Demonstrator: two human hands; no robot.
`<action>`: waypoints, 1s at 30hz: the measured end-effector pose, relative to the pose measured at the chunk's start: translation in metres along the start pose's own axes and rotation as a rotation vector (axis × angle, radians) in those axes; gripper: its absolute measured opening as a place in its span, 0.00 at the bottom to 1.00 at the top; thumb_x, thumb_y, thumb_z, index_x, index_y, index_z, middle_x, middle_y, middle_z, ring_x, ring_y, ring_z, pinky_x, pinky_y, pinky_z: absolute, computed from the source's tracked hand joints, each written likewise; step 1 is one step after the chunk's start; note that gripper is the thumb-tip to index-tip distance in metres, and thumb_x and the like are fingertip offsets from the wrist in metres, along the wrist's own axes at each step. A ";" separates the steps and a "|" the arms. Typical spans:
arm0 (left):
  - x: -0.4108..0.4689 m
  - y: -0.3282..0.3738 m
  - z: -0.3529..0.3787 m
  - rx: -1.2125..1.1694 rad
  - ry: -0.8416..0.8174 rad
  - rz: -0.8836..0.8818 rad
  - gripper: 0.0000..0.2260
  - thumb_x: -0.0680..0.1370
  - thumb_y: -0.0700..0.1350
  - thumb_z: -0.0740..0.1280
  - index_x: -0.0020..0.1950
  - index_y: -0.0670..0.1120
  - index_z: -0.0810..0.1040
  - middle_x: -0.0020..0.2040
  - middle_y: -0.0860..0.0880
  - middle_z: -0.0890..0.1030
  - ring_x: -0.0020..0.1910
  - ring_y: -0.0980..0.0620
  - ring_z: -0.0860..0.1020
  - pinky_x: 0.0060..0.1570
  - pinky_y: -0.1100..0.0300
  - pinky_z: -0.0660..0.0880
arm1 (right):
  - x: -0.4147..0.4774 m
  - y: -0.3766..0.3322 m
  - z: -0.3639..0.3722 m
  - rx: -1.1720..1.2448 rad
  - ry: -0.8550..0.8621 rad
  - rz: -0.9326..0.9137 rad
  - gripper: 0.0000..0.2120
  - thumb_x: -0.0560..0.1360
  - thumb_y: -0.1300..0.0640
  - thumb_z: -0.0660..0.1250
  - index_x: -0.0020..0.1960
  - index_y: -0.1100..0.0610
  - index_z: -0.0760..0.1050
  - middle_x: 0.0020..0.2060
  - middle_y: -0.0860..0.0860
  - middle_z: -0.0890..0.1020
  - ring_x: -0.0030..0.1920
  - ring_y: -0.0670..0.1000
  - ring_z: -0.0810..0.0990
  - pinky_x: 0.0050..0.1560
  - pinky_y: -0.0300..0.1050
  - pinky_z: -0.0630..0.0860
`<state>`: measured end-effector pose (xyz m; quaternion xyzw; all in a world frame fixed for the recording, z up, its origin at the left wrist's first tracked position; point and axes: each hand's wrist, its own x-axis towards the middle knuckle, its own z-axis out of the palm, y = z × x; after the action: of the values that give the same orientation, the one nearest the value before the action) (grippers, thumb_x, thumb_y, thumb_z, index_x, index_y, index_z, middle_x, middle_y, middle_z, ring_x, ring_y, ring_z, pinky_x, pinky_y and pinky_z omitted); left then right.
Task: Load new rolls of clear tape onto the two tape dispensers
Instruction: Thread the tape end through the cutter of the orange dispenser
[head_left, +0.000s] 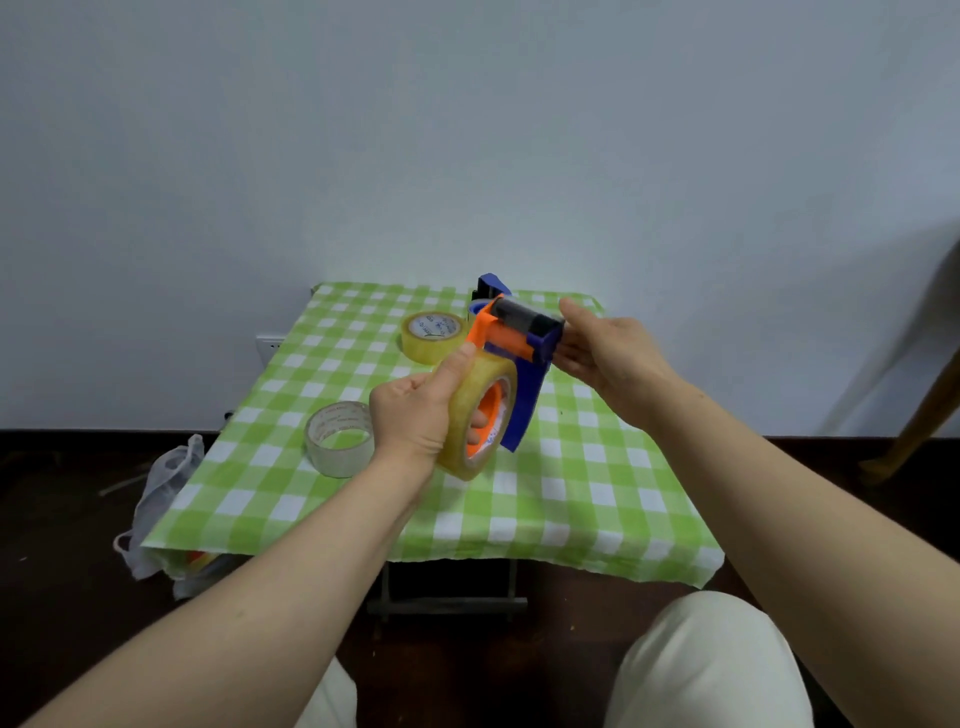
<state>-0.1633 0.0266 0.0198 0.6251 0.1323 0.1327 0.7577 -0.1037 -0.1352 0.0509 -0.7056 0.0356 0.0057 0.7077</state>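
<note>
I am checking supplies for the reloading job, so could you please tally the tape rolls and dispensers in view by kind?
Tape rolls: 3 (yellowish roll on the held dispenser, yellowish roll on the table, clearer roll near the left edge)
Tape dispensers: 2 (held dispenser, second dispenser behind it, mostly hidden)
Total: 5

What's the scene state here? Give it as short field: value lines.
left hand: gripping tape roll seated on held dispenser's orange hub
right hand: holding roller end of held dispenser
second dispenser: on table behind, mostly hidden
spare full roll: lying flat on tablecloth
thin roll: lying flat, left of hands
table: green checked cloth
plastic bag: hanging off the table's left edge
</note>
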 end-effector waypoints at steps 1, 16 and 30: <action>0.002 0.002 0.001 -0.014 0.014 -0.019 0.20 0.69 0.56 0.72 0.27 0.41 0.78 0.21 0.45 0.78 0.18 0.51 0.74 0.22 0.63 0.74 | -0.002 0.002 0.000 0.011 0.014 0.012 0.16 0.76 0.48 0.65 0.46 0.62 0.78 0.47 0.56 0.82 0.47 0.51 0.82 0.52 0.44 0.80; 0.045 0.025 -0.013 -0.325 -0.015 -0.295 0.24 0.77 0.63 0.57 0.50 0.44 0.80 0.37 0.46 0.85 0.37 0.46 0.84 0.48 0.47 0.79 | -0.036 0.002 0.062 -0.640 -0.409 -0.350 0.13 0.68 0.55 0.75 0.52 0.55 0.82 0.40 0.41 0.81 0.43 0.40 0.78 0.49 0.35 0.74; 0.163 -0.001 -0.065 -0.070 0.208 -0.410 0.29 0.76 0.69 0.49 0.54 0.48 0.79 0.46 0.49 0.82 0.41 0.52 0.78 0.37 0.58 0.69 | 0.080 0.020 0.162 -1.241 -0.532 -0.639 0.14 0.77 0.59 0.62 0.62 0.60 0.70 0.60 0.57 0.73 0.62 0.56 0.70 0.58 0.50 0.71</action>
<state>-0.0353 0.1460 0.0015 0.5413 0.3293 0.0444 0.7724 -0.0181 0.0238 0.0263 -0.9262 -0.3532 -0.0107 0.1315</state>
